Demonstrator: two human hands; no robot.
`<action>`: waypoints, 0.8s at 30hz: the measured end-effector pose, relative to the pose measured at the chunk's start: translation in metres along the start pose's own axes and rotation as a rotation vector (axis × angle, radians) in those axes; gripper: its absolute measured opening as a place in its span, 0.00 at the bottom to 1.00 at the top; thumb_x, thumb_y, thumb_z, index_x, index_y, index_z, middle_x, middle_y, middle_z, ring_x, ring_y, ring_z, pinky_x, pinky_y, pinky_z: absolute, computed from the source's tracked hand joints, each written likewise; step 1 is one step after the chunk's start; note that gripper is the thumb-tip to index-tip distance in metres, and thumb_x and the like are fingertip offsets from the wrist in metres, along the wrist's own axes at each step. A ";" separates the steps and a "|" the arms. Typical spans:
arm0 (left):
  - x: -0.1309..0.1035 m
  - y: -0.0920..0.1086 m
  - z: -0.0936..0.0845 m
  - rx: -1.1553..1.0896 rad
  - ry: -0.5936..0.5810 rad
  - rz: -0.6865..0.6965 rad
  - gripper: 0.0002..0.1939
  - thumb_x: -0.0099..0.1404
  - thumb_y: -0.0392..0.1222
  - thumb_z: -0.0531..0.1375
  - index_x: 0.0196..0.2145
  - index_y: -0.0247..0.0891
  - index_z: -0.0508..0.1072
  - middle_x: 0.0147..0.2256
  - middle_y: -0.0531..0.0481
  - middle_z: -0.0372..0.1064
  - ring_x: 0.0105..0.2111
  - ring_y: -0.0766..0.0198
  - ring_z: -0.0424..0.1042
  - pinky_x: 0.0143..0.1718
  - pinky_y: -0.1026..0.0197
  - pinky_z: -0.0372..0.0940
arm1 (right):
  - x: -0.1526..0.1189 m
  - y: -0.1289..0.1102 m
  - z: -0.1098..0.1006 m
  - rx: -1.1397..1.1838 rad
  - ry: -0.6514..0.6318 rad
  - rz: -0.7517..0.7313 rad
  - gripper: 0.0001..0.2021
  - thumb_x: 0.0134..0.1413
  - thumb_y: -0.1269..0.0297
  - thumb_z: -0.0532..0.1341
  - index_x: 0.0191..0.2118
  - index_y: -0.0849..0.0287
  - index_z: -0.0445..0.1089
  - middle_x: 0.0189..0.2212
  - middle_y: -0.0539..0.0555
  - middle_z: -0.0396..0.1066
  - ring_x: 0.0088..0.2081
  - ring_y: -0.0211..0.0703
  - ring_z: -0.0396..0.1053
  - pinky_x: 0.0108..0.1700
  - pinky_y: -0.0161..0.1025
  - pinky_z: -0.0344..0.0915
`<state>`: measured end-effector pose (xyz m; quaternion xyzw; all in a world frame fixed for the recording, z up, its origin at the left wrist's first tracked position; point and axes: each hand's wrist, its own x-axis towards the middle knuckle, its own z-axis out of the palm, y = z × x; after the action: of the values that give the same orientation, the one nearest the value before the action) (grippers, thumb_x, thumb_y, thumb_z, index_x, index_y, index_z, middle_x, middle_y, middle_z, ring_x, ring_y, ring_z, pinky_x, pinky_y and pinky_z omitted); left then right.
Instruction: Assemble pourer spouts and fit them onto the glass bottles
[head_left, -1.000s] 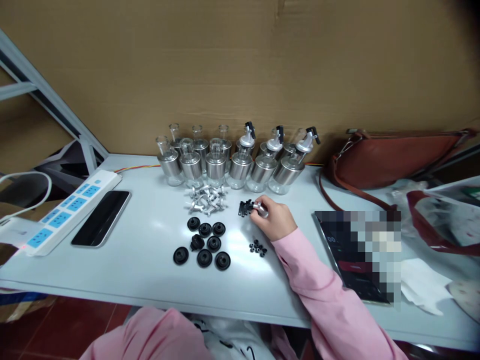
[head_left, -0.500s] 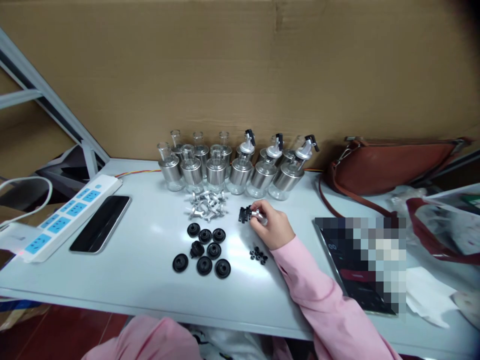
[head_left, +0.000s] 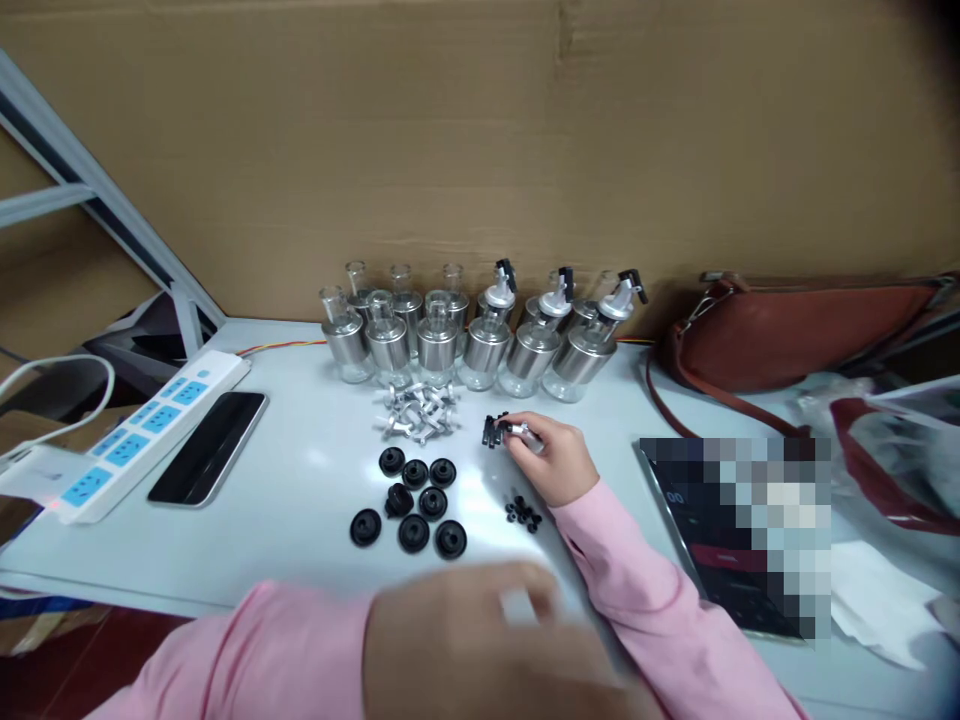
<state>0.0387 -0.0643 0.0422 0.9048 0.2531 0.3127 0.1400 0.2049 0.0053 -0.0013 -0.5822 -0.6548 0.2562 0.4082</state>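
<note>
While beside black levers [head_left: 490, 432], right hand [head_left: 560, 464] in pinch on spout [head_left: 529, 438]; left hand [head_left: 457, 640] before discs [head_left: 433, 503], state unclear.

Long, loose pink cloth sleeves [head_left: 645, 590], wrist-length (softly creased, both of them); bare right hand [head_left: 559, 462]; bare left hand [head_left: 450, 640], blurred.

There're 12 btls [head_left: 437, 345], 3 fitted spouts [head_left: 554, 303], 8 blk discs [head_left: 433, 503], 1 phone [head_left: 208, 449], 1 pwr strip [head_left: 144, 434] & 1 bag [head_left: 817, 338].
</note>
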 end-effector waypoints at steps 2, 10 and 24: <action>0.017 -0.031 0.000 -0.003 0.035 0.045 0.08 0.67 0.41 0.51 0.42 0.49 0.67 0.41 0.51 0.67 0.39 0.61 0.66 0.40 0.54 0.64 | -0.001 -0.004 0.000 0.089 -0.055 0.021 0.09 0.43 0.65 0.53 0.28 0.61 0.70 0.25 0.55 0.73 0.27 0.43 0.69 0.33 0.38 0.65; 0.019 -0.097 0.013 -0.016 0.124 -0.003 0.11 0.68 0.37 0.50 0.46 0.35 0.66 0.38 0.44 0.67 0.38 0.59 0.64 0.39 0.56 0.58 | -0.006 -0.011 0.002 0.542 -0.343 0.190 0.08 0.46 0.62 0.56 0.27 0.62 0.66 0.19 0.49 0.63 0.16 0.31 0.56 0.19 0.32 0.54; 0.021 -0.091 0.011 -0.104 0.176 -0.138 0.05 0.62 0.37 0.51 0.29 0.36 0.63 0.28 0.53 0.64 0.29 0.65 0.63 0.35 0.60 0.52 | -0.011 -0.017 0.005 0.361 -0.291 0.143 0.09 0.47 0.62 0.58 0.32 0.62 0.70 0.15 0.47 0.65 0.18 0.35 0.61 0.25 0.34 0.59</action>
<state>0.0258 0.0221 0.0064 0.8458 0.3095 0.3932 0.1850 0.1916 -0.0084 0.0073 -0.5019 -0.6073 0.4784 0.3878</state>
